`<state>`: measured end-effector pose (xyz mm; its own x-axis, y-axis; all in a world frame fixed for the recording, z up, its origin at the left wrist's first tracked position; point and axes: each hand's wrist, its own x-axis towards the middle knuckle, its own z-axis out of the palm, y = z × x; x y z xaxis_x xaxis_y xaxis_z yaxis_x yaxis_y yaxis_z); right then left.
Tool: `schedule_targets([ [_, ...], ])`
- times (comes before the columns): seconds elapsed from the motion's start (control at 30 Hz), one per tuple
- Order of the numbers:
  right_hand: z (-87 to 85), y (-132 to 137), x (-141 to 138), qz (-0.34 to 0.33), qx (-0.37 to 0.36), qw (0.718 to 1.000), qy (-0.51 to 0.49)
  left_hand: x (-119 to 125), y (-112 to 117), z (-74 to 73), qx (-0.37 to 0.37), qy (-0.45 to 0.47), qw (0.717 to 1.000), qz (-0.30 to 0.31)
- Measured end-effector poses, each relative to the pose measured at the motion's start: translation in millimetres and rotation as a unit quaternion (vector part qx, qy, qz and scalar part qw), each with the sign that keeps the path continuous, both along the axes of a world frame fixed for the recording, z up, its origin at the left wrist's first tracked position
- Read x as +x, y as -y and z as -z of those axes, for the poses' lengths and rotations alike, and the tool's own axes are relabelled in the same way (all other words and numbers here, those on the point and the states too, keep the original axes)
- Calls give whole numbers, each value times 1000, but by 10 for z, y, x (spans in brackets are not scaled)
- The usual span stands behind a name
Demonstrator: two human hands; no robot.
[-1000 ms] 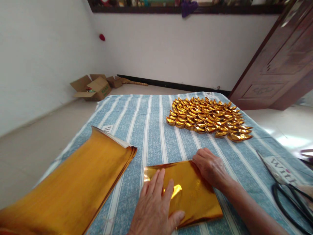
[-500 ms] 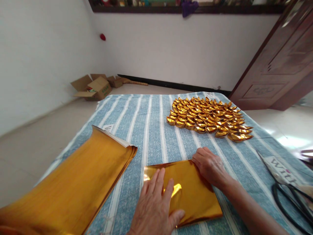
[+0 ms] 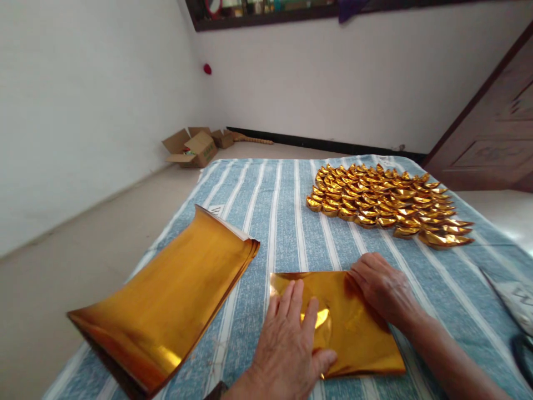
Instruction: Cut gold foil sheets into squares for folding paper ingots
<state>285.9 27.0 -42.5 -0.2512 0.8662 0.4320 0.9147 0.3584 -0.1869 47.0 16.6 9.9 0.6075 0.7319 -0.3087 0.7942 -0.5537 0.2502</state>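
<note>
A folded sheet of shiny gold foil paper (image 3: pixel 358 333) lies on the striped cloth in front of me. My left hand (image 3: pixel 291 333) rests on its left part, palm down with the fingers stretched out and the thumb apart. At the far right corner is my right hand (image 3: pixel 385 286), its fingers curled and pressed together on the paper's edge; the fingertips are partly hidden. To the left a larger stack of gold foil paper (image 3: pixel 175 289) lies bent, its white underside showing at the far edge.
Many folded gold paper ingots (image 3: pixel 383 200) stand in rows at the table's far right. Black-handled scissors (image 3: pixel 522 355) lie at the right edge, partly out of view. The blue-and-white striped cloth (image 3: pixel 266 194) covers the table. Open cardboard boxes (image 3: pixel 194 147) sit on the floor beyond.
The whole view has swung to the left, so everything appears further right and the scissors are mostly cut off. Both hands keep about the same places on the folded paper.
</note>
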Motion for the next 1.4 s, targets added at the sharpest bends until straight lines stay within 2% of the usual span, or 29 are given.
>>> schedule_targets([
  [0.13,-35,23,-31,1,7,1000,19,9,-1,-9,-20,-17,1000,-4],
  [0.3,-110,19,-104,13,-1,996,91,29,-10,-50,-16,-11,1000,-5],
  [0.43,-161,-3,-143,16,-72,987,140,22,-17,-34,-1,-4,1000,-1],
  [0.57,-276,49,-240,53,-162,969,181,13,-26,4,15,-5,1000,7],
  [0.77,-442,235,-657,140,-247,939,193,26,-28,7,40,-12,999,30],
  [0.83,-419,283,-804,185,-261,931,177,15,-26,22,53,-9,998,34],
  [0.93,-311,354,-942,260,-226,925,160,-33,-24,74,72,-1,996,44],
  [1.07,-163,444,-957,268,-180,934,152,-114,-24,155,81,5,995,57],
  [1.17,-109,466,-926,272,-184,933,144,-147,-20,171,86,10,994,64],
  [1.4,-83,453,-932,277,-211,926,146,-126,-83,10,34,-21,996,81],
])
